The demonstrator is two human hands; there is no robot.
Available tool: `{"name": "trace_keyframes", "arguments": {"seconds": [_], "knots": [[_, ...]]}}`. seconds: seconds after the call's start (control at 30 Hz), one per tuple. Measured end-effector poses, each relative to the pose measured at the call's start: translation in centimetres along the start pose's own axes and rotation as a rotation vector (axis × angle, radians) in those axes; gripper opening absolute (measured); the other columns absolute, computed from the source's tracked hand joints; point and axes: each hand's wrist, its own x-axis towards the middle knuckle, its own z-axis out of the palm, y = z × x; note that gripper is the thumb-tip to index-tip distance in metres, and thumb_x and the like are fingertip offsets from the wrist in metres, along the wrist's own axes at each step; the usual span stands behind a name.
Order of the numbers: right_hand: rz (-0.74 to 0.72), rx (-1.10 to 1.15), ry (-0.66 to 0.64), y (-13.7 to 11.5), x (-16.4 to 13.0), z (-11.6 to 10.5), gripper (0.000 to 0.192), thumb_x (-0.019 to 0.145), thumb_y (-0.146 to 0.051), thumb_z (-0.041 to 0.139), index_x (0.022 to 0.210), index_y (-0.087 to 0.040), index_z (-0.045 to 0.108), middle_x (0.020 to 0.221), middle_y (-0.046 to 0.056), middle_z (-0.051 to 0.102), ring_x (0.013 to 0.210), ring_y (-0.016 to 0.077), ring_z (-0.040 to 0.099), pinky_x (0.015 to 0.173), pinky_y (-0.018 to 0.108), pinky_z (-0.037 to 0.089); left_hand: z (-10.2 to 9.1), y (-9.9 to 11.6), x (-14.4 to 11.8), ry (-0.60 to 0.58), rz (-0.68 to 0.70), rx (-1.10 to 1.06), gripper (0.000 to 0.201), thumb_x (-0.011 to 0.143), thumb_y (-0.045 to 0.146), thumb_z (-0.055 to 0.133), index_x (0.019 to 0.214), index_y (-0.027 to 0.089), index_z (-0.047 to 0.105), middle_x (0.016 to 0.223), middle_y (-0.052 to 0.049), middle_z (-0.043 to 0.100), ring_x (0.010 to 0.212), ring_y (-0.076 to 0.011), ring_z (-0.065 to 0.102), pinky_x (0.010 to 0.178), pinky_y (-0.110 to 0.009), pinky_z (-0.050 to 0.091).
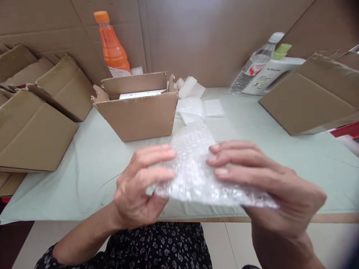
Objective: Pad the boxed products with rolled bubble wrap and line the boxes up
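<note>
Between my two hands is a sheet of clear bubble wrap, held above the near edge of the table. My left hand grips its left end, fingers on top and thumb underneath. On the right side, my right hand has its fingers laid over the wrap, with the thumb hidden below. Whether anything lies inside the wrap I cannot tell. Beyond the hands stands an open cardboard box with something white inside. Loose pieces of bubble wrap lie to the right of that box.
Open cardboard boxes crowd the left side, and another cardboard box stands at the right. An orange bottle, a clear plastic bottle and a white bottle lean at the back. A pale green cloth covers the table.
</note>
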Motion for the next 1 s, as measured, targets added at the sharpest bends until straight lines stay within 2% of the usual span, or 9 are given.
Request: {"name": "trace_keyframes", "arguments": {"seconds": [0.13, 0.27, 0.43, 0.57, 0.67, 0.73, 0.8, 0.87, 1.0], "knots": [[0.066, 0.015, -0.222, 2.0, -5.1, 1.5, 0.023, 0.095, -0.024, 0.060, 0.112, -0.032, 0.073, 0.105, 0.003, 0.077, 0.104, 0.0243, 0.072, 0.090, 0.045, 0.058, 0.4, -1.6, -5.1, -0.274, -0.070, -0.077, 0.030, 0.087, 0.007, 0.058, 0.112, 0.023, 0.062, 0.108, -0.007, 0.075, 0.104, -0.0246, 0.070, 0.095, -0.046, 0.054], [0.179, -0.047, -0.293, 4.0, -9.5, 3.7, 0.016, 0.093, -0.017, 0.061, 0.101, -0.026, 0.072, 0.102, 0.004, 0.077, 0.098, 0.0205, 0.072, 0.083, 0.037, 0.058, 1.3, -3.6, -8.8, -0.458, -0.227, -0.081, 0.028, 0.089, 0.002, 0.055, 0.109, 0.020, 0.064, 0.093, -0.005, 0.074, 0.086, -0.0184, 0.069, 0.083, -0.037, 0.053], [0.251, -0.085, -0.284, 3.8, -10.6, 4.4, 0.010, 0.094, -0.021, 0.061, 0.096, -0.024, 0.070, 0.103, 0.005, 0.076, 0.098, 0.0208, 0.071, 0.084, 0.038, 0.057, 2.2, -3.4, -8.5, -0.413, -0.347, -0.032, 0.016, 0.093, 0.010, 0.056, 0.103, 0.017, 0.067, 0.086, -0.005, 0.073, 0.078, -0.0170, 0.065, 0.072, -0.032, 0.051], [0.248, -0.123, -0.237, 3.2, -9.1, 3.4, 0.023, 0.093, -0.029, 0.065, 0.114, -0.024, 0.069, 0.110, 0.008, 0.075, 0.103, 0.0230, 0.070, 0.086, 0.039, 0.058, 2.7, -2.9, -7.6, -0.413, -0.297, -0.098, 0.017, 0.092, 0.010, 0.057, 0.104, 0.018, 0.066, 0.087, -0.004, 0.074, 0.078, -0.0168, 0.065, 0.075, -0.033, 0.050], [0.299, -0.101, -0.180, 3.3, -7.8, 2.9, 0.024, 0.095, -0.034, 0.061, 0.115, -0.024, 0.069, 0.112, 0.008, 0.075, 0.105, 0.0240, 0.070, 0.088, 0.039, 0.058, 2.7, -2.8, -7.7, -0.417, -0.270, -0.120, 0.019, 0.089, 0.007, 0.058, 0.102, 0.018, 0.065, 0.088, -0.004, 0.074, 0.085, -0.0187, 0.066, 0.080, -0.036, 0.050], [0.364, -0.030, -0.249, 3.7, -7.0, 3.3, 0.026, 0.097, -0.038, 0.057, 0.114, -0.023, 0.070, 0.111, 0.008, 0.075, 0.102, 0.0226, 0.071, 0.085, 0.036, 0.059, 2.6, -2.8, -7.8, -0.408, -0.248, -0.116, 0.020, 0.087, 0.006, 0.057, 0.101, 0.018, 0.065, 0.091, -0.006, 0.073, 0.092, -0.0209, 0.065, 0.086, -0.038, 0.049], [0.446, 0.042, -0.387, 4.1, -6.5, 4.0, 0.029, 0.099, -0.041, 0.053, 0.112, -0.023, 0.072, 0.110, 0.006, 0.076, 0.097, 0.0206, 0.072, 0.082, 0.034, 0.059, 2.6, -2.9, -7.7, -0.413, -0.263, -0.120, 0.019, 0.088, 0.007, 0.056, 0.100, 0.018, 0.065, 0.092, -0.006, 0.072, 0.093, -0.0206, 0.065, 0.087, -0.037, 0.049], [0.517, 0.079, -0.476, 4.5, -6.3, 4.6, 0.031, 0.101, -0.041, 0.050, 0.112, -0.023, 0.074, 0.109, 0.005, 0.077, 0.096, 0.0201, 0.073, 0.082, 0.033, 0.059, 2.7, -3.1, -7.4, -0.439, -0.369, -0.121, 0.015, 0.091, 0.011, 0.055, 0.097, 0.018, 0.066, 0.087, -0.004, 0.071, 0.084, -0.0178, 0.064, 0.080, -0.032, 0.049], [0.549, 0.061, -0.475, 4.7, -6.2, 4.7, 0.034, 0.102, -0.042, 0.049, 0.117, -0.024, 0.074, 0.112, 0.005, 0.077, 0.102, 0.0226, 0.073, 0.087, 0.034, 0.059, 3.4, -3.9, -6.8, -0.421, -0.574, -0.137, 0.013, 0.092, 0.016, 0.053, 0.089, 0.017, 0.065, 0.080, -0.002, 0.065, 0.071, -0.0135, 0.057, 0.067, -0.025, 0.045]]}}
